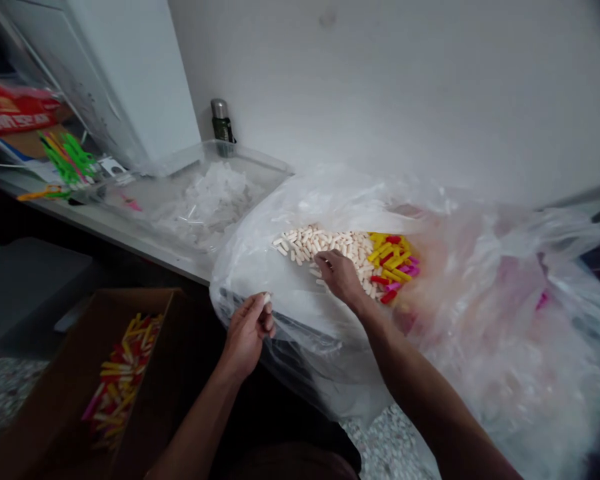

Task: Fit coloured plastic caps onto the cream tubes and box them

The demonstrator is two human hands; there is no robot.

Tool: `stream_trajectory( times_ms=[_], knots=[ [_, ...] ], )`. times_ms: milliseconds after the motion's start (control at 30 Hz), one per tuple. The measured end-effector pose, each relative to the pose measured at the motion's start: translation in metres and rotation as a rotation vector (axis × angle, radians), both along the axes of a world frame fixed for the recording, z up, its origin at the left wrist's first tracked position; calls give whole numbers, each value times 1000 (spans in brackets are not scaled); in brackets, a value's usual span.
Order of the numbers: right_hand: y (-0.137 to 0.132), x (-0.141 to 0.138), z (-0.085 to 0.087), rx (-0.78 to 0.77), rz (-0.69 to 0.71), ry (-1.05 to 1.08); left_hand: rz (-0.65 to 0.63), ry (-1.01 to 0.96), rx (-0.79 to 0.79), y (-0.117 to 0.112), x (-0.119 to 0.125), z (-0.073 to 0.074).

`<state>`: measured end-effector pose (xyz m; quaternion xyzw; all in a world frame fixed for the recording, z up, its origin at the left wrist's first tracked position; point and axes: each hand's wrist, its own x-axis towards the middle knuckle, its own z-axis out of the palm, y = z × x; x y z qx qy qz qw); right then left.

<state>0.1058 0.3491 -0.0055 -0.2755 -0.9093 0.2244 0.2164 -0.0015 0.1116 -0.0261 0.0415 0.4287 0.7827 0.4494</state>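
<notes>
A small white piece (267, 298) is pinched between the thumb and finger of my left hand (250, 327), near the front edge of the clear plastic bag (260, 257). My right hand (337, 275) reaches down at the pile of small white capsule-shaped pieces (305, 240) on the bag. Its fingers are drawn together; what they grip, if anything, is hidden. Right of the white pile lie yellow pieces (397, 260), with red pieces (389, 297) and pink ones among them.
On the left of the table, a clear tray (265, 160) holds translucent plastic parts (215, 193). A thermos (221, 121) stands behind it by the wall. Below left, a cardboard box (155, 360) contains coloured sticks (123, 380). Green scissor-like items (70, 160) lie far left.
</notes>
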Motion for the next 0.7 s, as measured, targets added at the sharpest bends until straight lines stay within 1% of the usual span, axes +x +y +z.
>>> stream_trajectory(
  times_ms=[67,167,200,233,300,367,467,567,633,667,700],
  knots=[
    [23,19,5,108,-117,-93,-3,1,-13,-3,-3,-3],
    [66,53,17,260,-270,-351,-6,-4,-33,-5,-5,-8],
    [80,63,20,305,-296,-441,-6,-8,-35,-4,-5,-9],
    [93,71,22,340,-286,-530,-9,-10,-34,-3,-4,-10],
    [113,82,25,364,-221,-656,-19,-8,-33,-1,-1,-12],
    [123,85,24,353,-144,-712,-35,0,-30,1,1,-12],
    [127,82,19,346,-92,-711,-42,8,-31,-1,1,-10],
    [120,77,18,364,-88,-644,-18,5,-45,-6,-1,-6],
    [104,73,21,302,-113,-472,-11,-3,-45,-8,-1,-3],
    [91,69,23,216,-113,-333,-17,-8,-37,-8,0,-2],
    [75,65,24,85,-100,-165,-28,-12,-25,-7,1,-1]
  ],
)
